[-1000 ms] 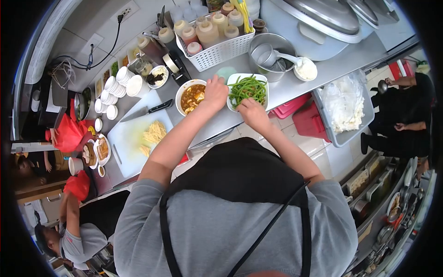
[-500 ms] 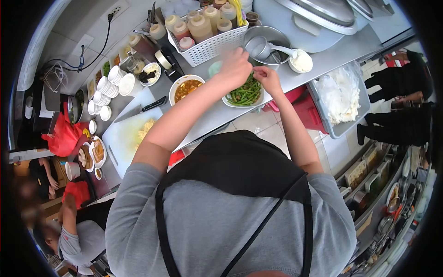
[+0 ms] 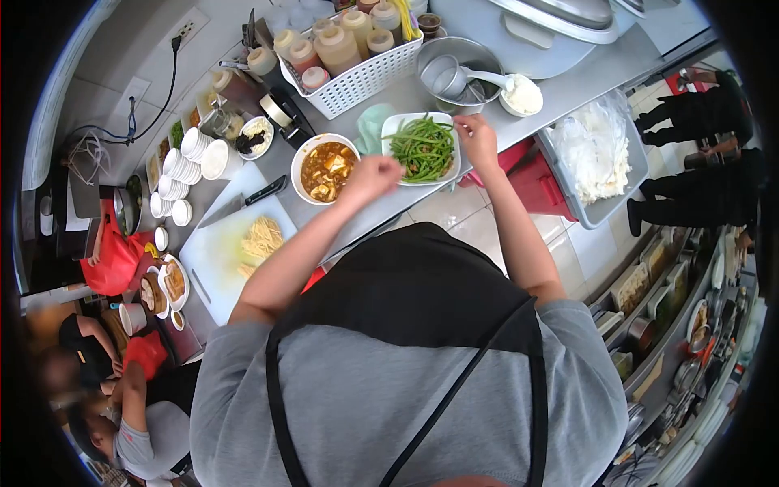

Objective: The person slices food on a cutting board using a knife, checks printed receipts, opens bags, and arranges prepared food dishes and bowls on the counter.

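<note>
A white square plate (image 3: 389,128) heaped with green beans (image 3: 422,150) lies on the steel counter in front of me. My right hand (image 3: 477,140) is at the plate's right corner, thumb and fingers closed on its rim. My left hand (image 3: 373,178) hovers by the plate's near left side, its fingers curled and smeared by motion. Left of it stands a white bowl (image 3: 297,174) of tofu in brown-red sauce (image 3: 329,170). A pale green cloth (image 3: 373,126) lies just behind the plate.
Left: a cutting board (image 3: 203,252) with yellow strips, a knife (image 3: 264,189) and stacked white cups (image 3: 182,162). Behind: a basket (image 3: 357,91) of squeeze bottles, a metal pot (image 3: 487,57) with a ladle, a bowl of white food (image 3: 522,96). A grey bin (image 3: 617,215) stands right. Other people work nearby.
My left hand has come back toward me and left, away from the plate's far side. The beans and pale green cloth are now uncovered. My right hand stays by the plate's right side.
</note>
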`<state>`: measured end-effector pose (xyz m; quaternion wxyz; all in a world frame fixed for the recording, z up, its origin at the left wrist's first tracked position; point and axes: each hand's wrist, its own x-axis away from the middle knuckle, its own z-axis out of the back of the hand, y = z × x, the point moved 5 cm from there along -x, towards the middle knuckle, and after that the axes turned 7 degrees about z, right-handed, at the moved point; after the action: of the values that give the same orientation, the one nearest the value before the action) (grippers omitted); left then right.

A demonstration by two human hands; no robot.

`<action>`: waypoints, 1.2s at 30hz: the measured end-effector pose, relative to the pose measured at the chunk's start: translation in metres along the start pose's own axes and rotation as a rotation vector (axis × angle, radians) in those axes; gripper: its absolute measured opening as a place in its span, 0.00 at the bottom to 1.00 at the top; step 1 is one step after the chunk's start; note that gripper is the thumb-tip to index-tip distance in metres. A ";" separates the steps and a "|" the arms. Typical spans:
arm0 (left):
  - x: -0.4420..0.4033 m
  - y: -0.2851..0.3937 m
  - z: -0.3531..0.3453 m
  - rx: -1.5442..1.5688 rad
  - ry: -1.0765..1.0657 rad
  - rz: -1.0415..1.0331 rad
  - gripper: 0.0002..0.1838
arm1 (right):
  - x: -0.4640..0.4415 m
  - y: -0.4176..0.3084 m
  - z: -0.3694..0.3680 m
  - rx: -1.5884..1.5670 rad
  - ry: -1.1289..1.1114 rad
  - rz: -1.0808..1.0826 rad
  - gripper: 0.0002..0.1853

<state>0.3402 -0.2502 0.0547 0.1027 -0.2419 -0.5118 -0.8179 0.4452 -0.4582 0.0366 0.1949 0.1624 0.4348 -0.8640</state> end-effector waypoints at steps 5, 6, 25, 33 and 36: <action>0.008 -0.056 -0.032 0.632 -0.124 0.369 0.13 | 0.008 -0.023 -0.004 0.237 -0.030 0.205 0.06; 0.004 -0.057 -0.036 0.635 -0.124 0.369 0.13 | 0.009 -0.025 -0.004 0.319 -0.039 0.219 0.06; 0.082 -0.008 0.034 0.954 -0.008 0.097 0.22 | -0.021 -0.012 -0.051 -0.159 -0.267 -0.092 0.09; 0.104 -0.027 0.078 0.887 0.157 0.078 0.21 | -0.085 -0.052 -0.119 -0.335 -0.473 0.084 0.07; 0.104 -0.032 0.081 0.838 0.141 0.129 0.21 | -0.116 -0.110 -0.093 -0.583 -0.599 0.101 0.07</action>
<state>0.2609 -0.1552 0.1104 0.2776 -0.1542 -0.7754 -0.5459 0.5039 -0.3000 0.1114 0.3927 -0.1370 0.5769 -0.7030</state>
